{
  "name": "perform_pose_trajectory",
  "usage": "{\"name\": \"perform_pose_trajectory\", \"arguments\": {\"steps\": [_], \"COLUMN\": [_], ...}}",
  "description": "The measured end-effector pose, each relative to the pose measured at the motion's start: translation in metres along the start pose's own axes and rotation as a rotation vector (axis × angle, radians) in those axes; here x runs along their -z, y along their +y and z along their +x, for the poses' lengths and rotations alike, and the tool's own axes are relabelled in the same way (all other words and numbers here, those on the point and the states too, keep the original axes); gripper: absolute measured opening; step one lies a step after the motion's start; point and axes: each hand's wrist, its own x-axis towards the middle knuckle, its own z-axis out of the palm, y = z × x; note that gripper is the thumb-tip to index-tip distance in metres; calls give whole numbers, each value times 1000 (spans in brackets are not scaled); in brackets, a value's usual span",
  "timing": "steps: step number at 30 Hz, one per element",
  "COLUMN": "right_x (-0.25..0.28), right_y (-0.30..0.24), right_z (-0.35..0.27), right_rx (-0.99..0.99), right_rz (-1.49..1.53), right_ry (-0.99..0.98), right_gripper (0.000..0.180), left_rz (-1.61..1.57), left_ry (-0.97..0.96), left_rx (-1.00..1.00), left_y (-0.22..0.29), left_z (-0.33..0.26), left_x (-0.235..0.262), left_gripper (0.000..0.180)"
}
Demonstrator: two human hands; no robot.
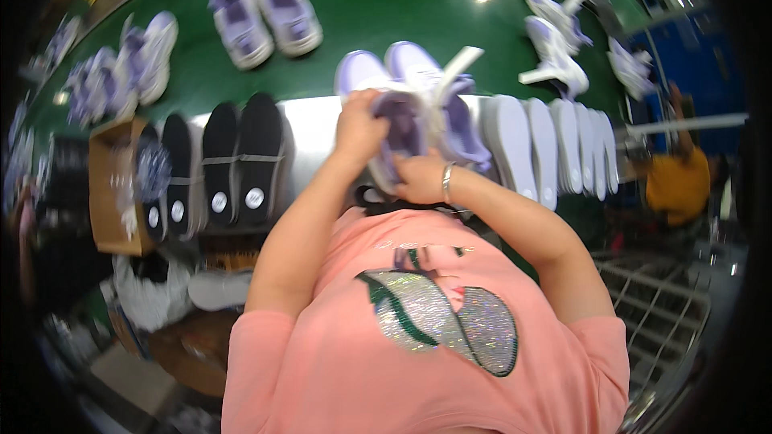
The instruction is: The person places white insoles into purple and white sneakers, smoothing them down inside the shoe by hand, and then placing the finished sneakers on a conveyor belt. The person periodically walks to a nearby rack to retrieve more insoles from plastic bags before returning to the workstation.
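A lilac and white sneaker (402, 123) is in front of me at the near side of the green surface, its toe pointing away and its opening facing me. My left hand (359, 125) is closed on its left side near the opening. My right hand (421, 178) is at the heel end, with its fingers bent over the rim; some fingertips are hidden inside. Touching it on the right, a matching sneaker (461, 124) stands with a white strip (461, 64) sticking up from it. Whether an insole lies inside the held sneaker cannot be made out.
Black insoles (261, 157) in banded stacks lie at the left, beside a cardboard box (112, 185). White insoles (510, 145) lie at the right. More lilac sneakers (289, 12) stand on the green table (386, 0). A wire rack (659, 313) is at lower right; a person in yellow (677, 185) is beyond.
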Motion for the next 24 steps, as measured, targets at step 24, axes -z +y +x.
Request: {"name": "perform_pose_trajectory", "arguments": {"steps": [24], "right_x": [-26], "right_y": [203], "right_z": [-143], "right_rx": [-616], "right_rz": [182], "right_ry": [1095], "right_gripper": [30], "left_rz": [244], "left_ry": [-57], "left_rx": [-39], "left_y": [64], "left_z": [38], "left_x": [-70], "left_gripper": [29]}}
